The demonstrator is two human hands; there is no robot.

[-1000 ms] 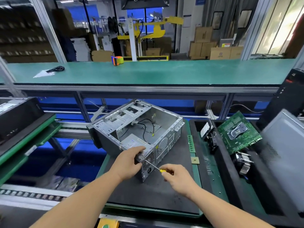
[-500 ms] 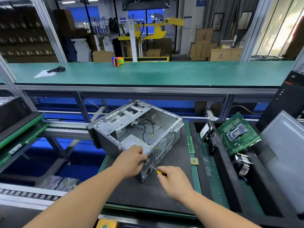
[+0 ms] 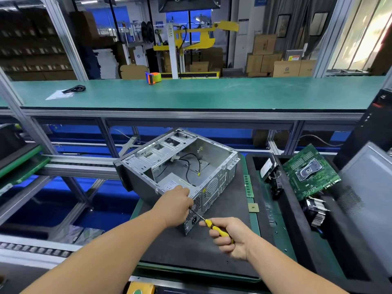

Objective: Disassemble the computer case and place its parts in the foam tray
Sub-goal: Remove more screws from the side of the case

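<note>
The open grey computer case [image 3: 214, 166] lies on its side on a dark mat [image 3: 191, 249], with black cables and a power supply [image 3: 172, 183] inside. My left hand [image 3: 176, 205] grips the case's near rear corner, over the power supply. My right hand [image 3: 230, 236] holds a yellow-handled screwdriver [image 3: 213, 225]; its thin shaft points up-left to the rear panel by my left fingers. The black foam tray [image 3: 297, 230] on the right holds a green motherboard [image 3: 309, 172], a hard drive [image 3: 268, 168] and a finned heatsink [image 3: 317, 211].
A RAM stick [image 3: 248, 186] and a small square CPU chip [image 3: 253, 207] lie on the mat's right edge. A grey side panel [image 3: 367, 187] leans at the far right. A green bench [image 3: 191, 94] runs behind, with a tape dispenser [image 3: 153, 77]. Conveyor rails lie left.
My right hand has drawn back towards me and regripped, so more of the yellow handle shows. The left hand stays on the case corner. The view shifted slightly.
</note>
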